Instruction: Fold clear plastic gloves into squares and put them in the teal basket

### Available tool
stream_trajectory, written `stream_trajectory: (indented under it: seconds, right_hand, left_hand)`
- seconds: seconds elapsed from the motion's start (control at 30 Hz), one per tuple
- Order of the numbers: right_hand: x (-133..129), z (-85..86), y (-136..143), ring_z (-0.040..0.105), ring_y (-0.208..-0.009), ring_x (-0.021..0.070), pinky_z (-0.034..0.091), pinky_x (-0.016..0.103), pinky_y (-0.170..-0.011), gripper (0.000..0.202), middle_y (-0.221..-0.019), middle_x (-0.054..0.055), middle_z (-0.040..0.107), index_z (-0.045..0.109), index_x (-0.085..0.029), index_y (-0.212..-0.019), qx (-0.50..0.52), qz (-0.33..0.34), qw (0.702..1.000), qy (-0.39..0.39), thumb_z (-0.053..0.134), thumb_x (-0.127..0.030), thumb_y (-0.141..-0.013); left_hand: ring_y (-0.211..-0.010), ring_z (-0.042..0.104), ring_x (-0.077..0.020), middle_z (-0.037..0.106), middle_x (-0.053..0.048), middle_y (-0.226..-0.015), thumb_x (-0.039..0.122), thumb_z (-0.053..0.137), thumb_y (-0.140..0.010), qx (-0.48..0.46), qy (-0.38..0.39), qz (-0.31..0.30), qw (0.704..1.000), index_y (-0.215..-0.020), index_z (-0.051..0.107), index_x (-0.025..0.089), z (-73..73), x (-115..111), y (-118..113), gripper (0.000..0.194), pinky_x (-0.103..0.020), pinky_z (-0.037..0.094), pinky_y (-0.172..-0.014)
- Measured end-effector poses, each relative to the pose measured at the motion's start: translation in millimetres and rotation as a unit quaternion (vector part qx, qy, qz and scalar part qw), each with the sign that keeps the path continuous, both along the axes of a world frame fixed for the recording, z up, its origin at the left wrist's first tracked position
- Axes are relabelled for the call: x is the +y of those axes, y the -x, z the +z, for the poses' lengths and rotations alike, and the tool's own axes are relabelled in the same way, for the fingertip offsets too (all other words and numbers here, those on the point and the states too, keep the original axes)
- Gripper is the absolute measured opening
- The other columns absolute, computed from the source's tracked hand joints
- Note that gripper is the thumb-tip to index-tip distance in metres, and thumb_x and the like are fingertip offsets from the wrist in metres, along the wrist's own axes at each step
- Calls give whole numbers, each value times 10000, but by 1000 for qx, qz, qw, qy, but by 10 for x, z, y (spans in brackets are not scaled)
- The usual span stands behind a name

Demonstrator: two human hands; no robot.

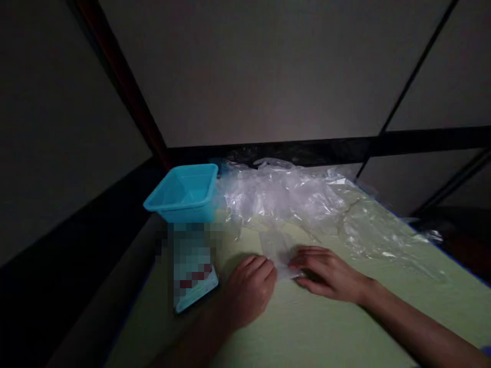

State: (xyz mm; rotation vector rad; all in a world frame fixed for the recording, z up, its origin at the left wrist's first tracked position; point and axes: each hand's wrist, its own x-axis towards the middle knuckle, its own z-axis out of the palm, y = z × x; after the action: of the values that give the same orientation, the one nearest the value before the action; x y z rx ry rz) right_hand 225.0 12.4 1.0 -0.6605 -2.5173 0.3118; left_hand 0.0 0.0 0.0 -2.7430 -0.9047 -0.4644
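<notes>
A small clear plastic bag [278, 250] lies flat on the pale green tabletop between my hands. My left hand [251, 291] is closed, its curled fingers at the bag's left edge; the fingertips are hidden from me. My right hand [326, 273] holds the bag's lower right edge, with the thumb below and the fingers bent over it. Just beyond the bag spreads a big heap of crumpled clear plastic bags [284, 191].
A light blue plastic basket [184, 191] stands at the back left corner. Nearer, left of my left hand, lies a phone [197, 291] with its lit screen partly blurred out. More loose clear plastic [376, 230] trails along the right side of the table [345, 332]. Dark-framed panels [268, 76] rise behind.
</notes>
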Motion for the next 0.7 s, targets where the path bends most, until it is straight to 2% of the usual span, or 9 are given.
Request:
stream_trajectory:
  seconds: [0.1, 0.2, 0.37, 0.43, 0.53, 0.7]
  right_hand:
    - [28, 24, 12, 577, -1006, 211, 457, 366, -880, 312, -1031, 128, 648, 504, -135, -1106, -17, -8, 1000, -1, 523, -337, -868]
    - [51, 19, 21, 579, -1009, 206, 461, 360, -874, 278, -1070, 126, 642, 516, -141, -1113, -38, -3, 999, -13, 448, -316, -907]
    - [68, -15, 17, 628, -893, 188, 492, 321, -774, 242, -976, 93, 680, 577, -158, -1034, -34, -8, 998, -47, 382, -263, -937]
    - [65, -18, 12, 641, -834, 179, 494, 303, -721, 233, -905, 80, 692, 595, -162, -990, -27, -10, 998, -55, 389, -256, -937]
    - [53, -8, 4, 645, -770, 170, 482, 286, -671, 234, -827, 68, 690, 608, -166, -943, -28, -13, 999, -42, 392, -255, -938]
    - [30, 12, -8, 609, -586, 142, 424, 255, -543, 210, -705, 30, 664, 594, -167, -986, -22, -45, 999, -21, 415, -261, -930]
  left_hand:
    - [-702, 525, -186, 568, -24, -732, 88, 466, -836, -4, 3, -1, 1000, -744, 574, 147, -4, 2, 4, 153, -324, 447, -652]
    - [-674, 519, -184, 557, -24, -704, 85, 450, -835, -7, 1, -11, 1000, -720, 566, 150, 3, -18, -7, 176, -322, 443, -629]
    - [-709, 539, -192, 580, -37, -728, 81, 455, -816, -17, 9, -29, 999, -740, 580, 149, 34, -71, -42, 161, -326, 454, -663]
    - [-766, 560, -200, 610, -50, -793, 99, 495, -790, -69, 53, -25, 996, -775, 595, 149, 41, -79, -49, 113, -332, 460, -712]
    - [-805, 576, -218, 636, -62, -852, 149, 569, -736, -179, 140, -14, 974, -794, 613, 156, 32, -67, -46, 73, -347, 461, -746]
    - [-740, 593, -180, 647, -50, -797, 123, 527, -759, -252, 192, 9, 948, -743, 625, 158, -17, -15, -35, 105, -292, 469, -692]
